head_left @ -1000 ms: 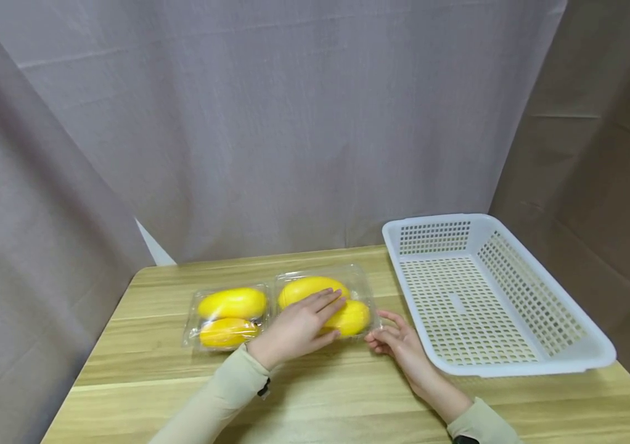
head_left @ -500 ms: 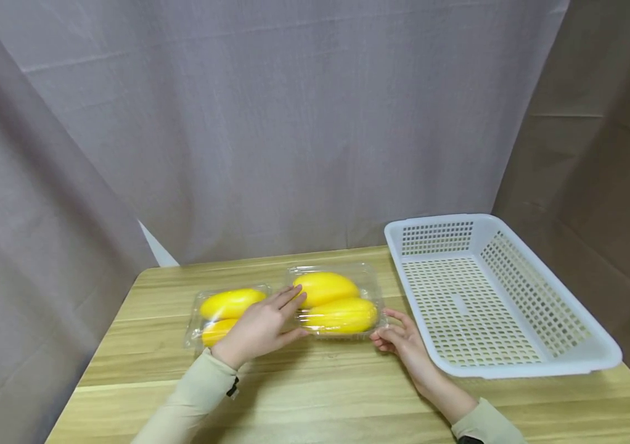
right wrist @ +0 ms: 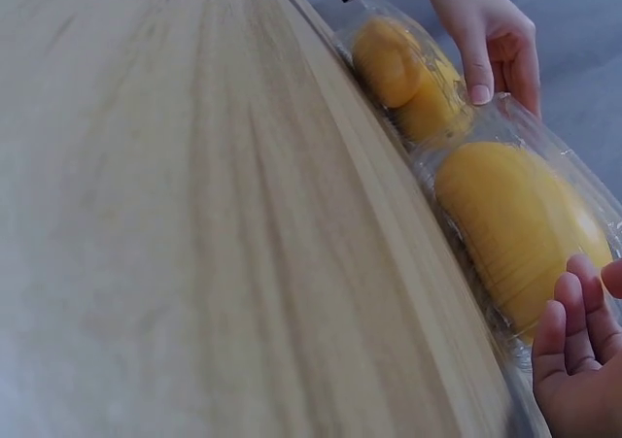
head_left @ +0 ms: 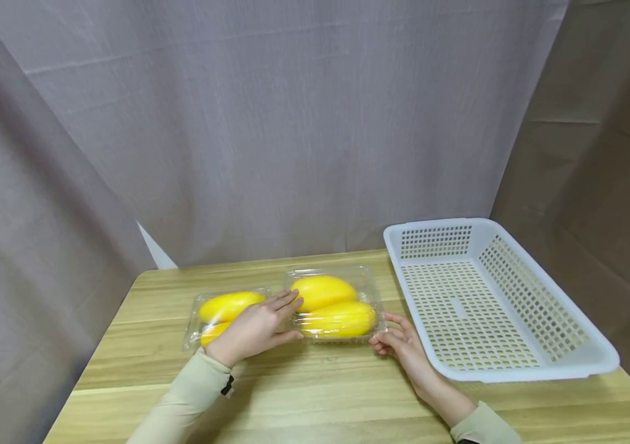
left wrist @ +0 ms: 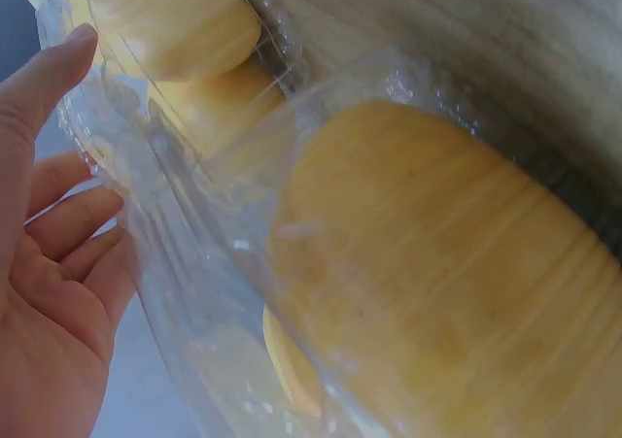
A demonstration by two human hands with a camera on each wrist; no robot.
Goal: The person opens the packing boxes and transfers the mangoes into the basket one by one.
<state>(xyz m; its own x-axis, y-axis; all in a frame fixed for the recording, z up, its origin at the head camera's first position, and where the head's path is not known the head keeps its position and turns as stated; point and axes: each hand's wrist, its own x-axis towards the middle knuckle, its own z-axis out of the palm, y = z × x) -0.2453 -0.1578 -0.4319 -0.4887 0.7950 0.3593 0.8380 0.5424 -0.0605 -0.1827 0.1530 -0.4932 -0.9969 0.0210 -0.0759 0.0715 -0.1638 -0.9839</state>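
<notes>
Two yellow oblong fruits (head_left: 335, 319) lie in a clear plastic box (head_left: 367, 283) on the wooden table. My left hand (head_left: 256, 327) touches this box's left end, fingers extended, thumb towards the front; the left wrist view has the thumb (left wrist: 68, 64) over the box's edge. At the front right corner, my right hand (head_left: 404, 348) pinches the box's edge between thumb and bent fingers. A second clear box (head_left: 192, 333) with two similar fruits (head_left: 232, 304) stands just left, partly hidden behind my left hand. In the right wrist view, the right hand's fingers (right wrist: 573, 326) are beside the nearer box's end.
To the right stands a white perforated plastic basket (head_left: 548, 373), its near left side close to my right hand. Grey cloth (head_left: 270, 135) hangs behind the wooden table (head_left: 315, 394), with brownish cloth (head_left: 609, 203) at the right.
My left hand has moved left, from on top of the fruits to the box's left end. That box has shifted slightly right, apart from the second box. My right hand stays at the corner.
</notes>
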